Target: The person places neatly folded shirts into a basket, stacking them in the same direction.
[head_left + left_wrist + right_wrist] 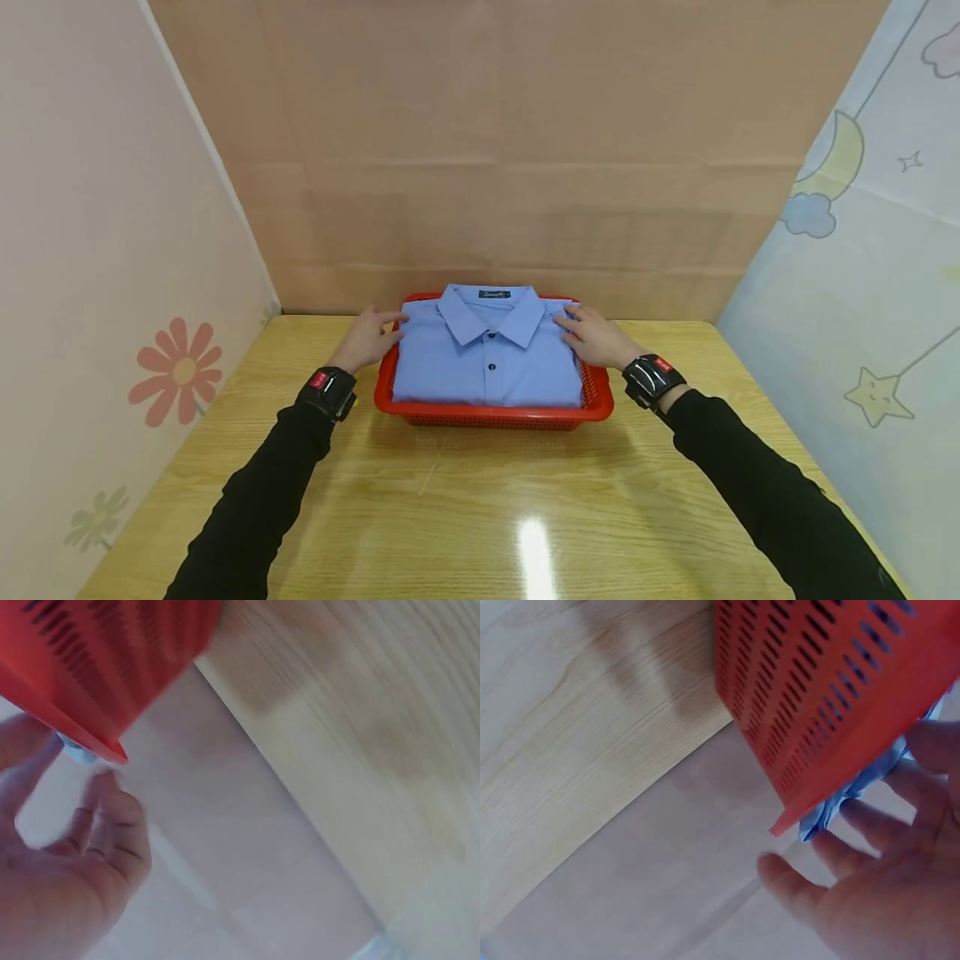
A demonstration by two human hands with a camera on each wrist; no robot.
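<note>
A folded light-blue collared shirt (450, 371) lies face up in a red plastic basket (487, 411), its collar toward the far side. At the basket's left rim is my left hand (367, 337), its fingertips by the shirt's left shoulder edge; the left wrist view shows loosely bent fingers beside the basket (142, 645). My right hand (600, 337) rests its spread fingertips on the shirt's right shoulder. From the right wrist, the fingers lie along the shirt edge (855, 791) that shows past the basket rim, without curling round it.
The basket stands on a light wooden table (435, 500), near its far edge. Behind it rises a brown paper-like backdrop (487, 167). Patterned panels stand on both sides, the left one (112, 208) with flowers, the right one (862, 292) with a moon and stars.
</note>
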